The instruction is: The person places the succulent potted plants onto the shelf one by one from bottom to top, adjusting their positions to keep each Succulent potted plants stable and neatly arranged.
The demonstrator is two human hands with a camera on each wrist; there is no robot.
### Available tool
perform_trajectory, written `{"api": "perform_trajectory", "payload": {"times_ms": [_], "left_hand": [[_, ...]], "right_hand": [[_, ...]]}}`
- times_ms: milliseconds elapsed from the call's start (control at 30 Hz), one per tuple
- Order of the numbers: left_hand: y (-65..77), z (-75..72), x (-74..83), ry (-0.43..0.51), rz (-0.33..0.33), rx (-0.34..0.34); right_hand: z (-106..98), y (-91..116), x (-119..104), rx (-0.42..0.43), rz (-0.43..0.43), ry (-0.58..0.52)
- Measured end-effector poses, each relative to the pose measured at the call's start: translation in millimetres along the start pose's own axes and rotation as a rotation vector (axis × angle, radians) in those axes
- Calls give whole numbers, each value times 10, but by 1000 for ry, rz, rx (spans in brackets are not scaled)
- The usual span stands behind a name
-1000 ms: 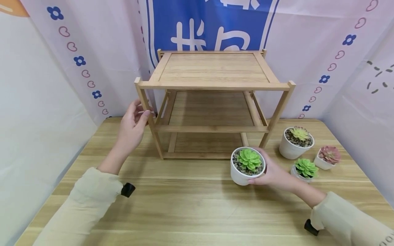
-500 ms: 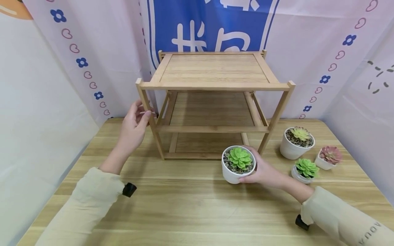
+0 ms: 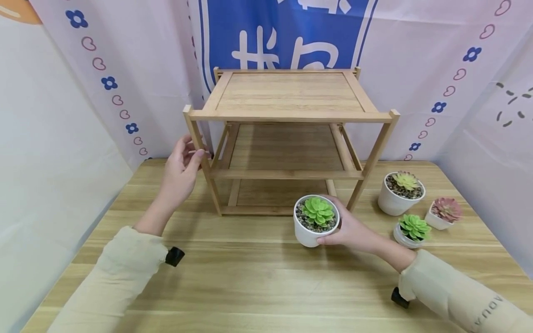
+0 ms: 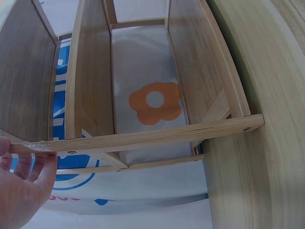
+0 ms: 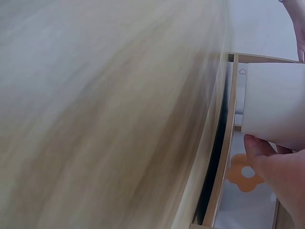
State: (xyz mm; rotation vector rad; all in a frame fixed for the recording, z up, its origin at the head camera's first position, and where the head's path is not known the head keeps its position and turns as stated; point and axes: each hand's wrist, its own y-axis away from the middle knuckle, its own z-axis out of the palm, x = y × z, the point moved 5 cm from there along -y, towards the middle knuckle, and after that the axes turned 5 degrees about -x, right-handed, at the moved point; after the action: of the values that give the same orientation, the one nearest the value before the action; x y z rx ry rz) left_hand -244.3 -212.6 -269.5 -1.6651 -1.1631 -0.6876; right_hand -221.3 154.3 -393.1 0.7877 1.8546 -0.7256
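I had my right hand (image 3: 349, 231) curled round a white pot (image 3: 308, 237) with a green succulent (image 3: 318, 210), close to the bottom rail (image 3: 254, 211) of the wooden rack (image 3: 287, 115); my left hand (image 3: 180, 175) pinched its left front post (image 3: 211, 188). Worktop (image 3: 245, 273) stretched leftward from the pot; three potted succulents (image 3: 414, 227) stood toward the right edge.

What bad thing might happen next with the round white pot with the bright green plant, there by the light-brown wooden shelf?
The round white pot might slip: only the right hand holds it, above the pale wooden table.

It could bump the light-brown wooden shelf, whose front is close by.

Tilting it too far might spill the small grey-brown pebbles, if they're loose, around the bright green plant.
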Motion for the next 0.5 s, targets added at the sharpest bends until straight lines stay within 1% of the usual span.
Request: {"api": "perform_trajectory", "payload": {"times_ms": [300,500], "left_hand": [[-1,-2,-3,-17,-1,-1],[9,-6,-4,-26,-6,-2]], "right_hand": [[75,-84,7,8,-30,-24],[113,-121,-13,9,-37,-15]]}}
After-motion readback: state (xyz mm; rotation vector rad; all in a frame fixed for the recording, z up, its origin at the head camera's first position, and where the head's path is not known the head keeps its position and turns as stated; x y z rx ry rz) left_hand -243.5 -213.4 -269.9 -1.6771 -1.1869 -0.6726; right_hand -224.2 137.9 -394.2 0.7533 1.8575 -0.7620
